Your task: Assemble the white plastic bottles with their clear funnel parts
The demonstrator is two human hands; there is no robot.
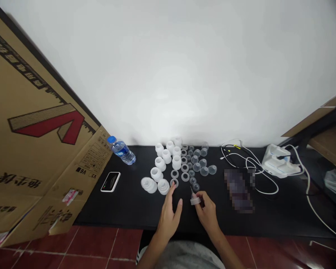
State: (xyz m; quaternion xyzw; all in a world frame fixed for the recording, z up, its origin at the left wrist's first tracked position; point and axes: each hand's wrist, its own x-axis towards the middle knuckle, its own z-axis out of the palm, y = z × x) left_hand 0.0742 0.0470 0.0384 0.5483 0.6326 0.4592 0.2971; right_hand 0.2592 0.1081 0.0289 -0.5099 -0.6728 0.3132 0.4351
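My left hand [169, 216] lies over the black table with its fingers stretched out. Its fingertips reach a translucent ring [174, 174] column's nearest ring [172, 185], whether touching or just above I cannot tell. Closed in a pinch, my right hand [208, 211] holds a translucent nozzle piece [195, 201] with a pointed tip and a wide round base. Several small white bottles [166, 156] stand left of the rings. Small clear nipple-like pieces [193, 180] and clear domed caps [204, 171] are laid out to the right.
A water bottle [123, 152] and a white-edged device [111, 182] are on the left, beside a large cardboard box [44, 123]. On the right lie a blurred dark object [239, 191], white cables [252, 160] and a white power strip [278, 160]. A white wall rises behind.
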